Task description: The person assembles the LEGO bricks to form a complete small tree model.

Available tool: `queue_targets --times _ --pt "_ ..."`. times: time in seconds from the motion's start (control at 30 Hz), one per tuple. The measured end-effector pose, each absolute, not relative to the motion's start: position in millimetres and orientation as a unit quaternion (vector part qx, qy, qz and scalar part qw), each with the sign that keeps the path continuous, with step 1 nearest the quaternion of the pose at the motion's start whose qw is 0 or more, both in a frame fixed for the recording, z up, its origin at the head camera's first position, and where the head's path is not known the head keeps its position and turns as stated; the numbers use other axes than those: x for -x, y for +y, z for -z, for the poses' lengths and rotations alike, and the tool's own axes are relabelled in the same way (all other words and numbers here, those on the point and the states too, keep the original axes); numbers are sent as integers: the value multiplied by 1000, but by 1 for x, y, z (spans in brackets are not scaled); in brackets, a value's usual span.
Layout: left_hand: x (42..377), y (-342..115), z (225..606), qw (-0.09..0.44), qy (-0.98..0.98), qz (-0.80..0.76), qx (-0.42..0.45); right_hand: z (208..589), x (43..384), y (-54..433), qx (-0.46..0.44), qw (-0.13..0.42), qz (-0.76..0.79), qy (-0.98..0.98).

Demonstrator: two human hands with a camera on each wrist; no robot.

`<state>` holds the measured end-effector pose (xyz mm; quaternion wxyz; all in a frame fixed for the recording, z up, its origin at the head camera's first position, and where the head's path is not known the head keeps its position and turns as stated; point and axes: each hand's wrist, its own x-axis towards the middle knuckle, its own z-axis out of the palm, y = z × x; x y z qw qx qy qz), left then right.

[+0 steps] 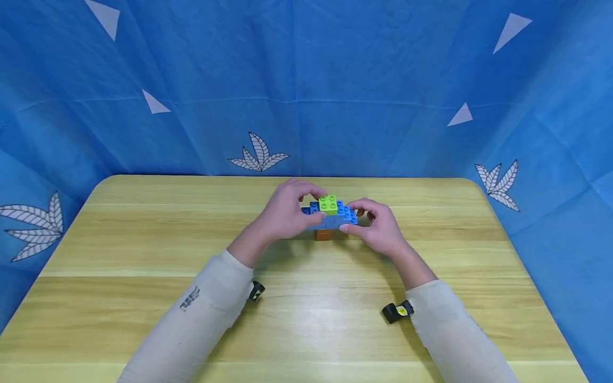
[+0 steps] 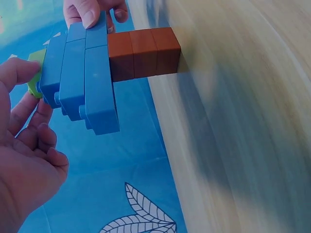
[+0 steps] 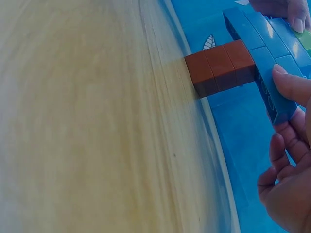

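Observation:
A tree-shaped stack of toy building bricks stands on the table. Its trunk is a brown column (image 2: 145, 54) of 3 bricks. Wider blue bricks (image 2: 99, 82) sit on the trunk in layers that narrow upward, and a lime-green brick (image 1: 328, 204) tops them. My left hand (image 1: 287, 213) pinches the green brick between thumb and fingers from the left. With its thumb on the near face and fingers behind, my right hand (image 3: 296, 184) grips the right end of the lower blue bricks. Whether the green brick is fully pressed down cannot be told.
The wooden table (image 1: 306, 319) has rounded far corners. Behind it hangs a blue cloth (image 1: 373, 80) with white triangles and leaf prints. A black wrist camera (image 1: 397, 312) hangs from the right sleeve, another (image 1: 256, 291) from the left.

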<state>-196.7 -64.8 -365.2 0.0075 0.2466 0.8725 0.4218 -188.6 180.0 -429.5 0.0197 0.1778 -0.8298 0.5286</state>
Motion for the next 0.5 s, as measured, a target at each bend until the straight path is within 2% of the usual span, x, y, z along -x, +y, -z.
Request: queue_targets --times 0.1,0.33,0.5 --pt "196 -66 368 13 869 -435 -236 420 183 177 -175 14 -524 -833" --pt "196 -84 378 12 851 -479 -213 433 188 180 -165 13 -523 -836" --pt "191 -99 389 49 860 -481 -166 432 187 180 -155 9 -521 -839"
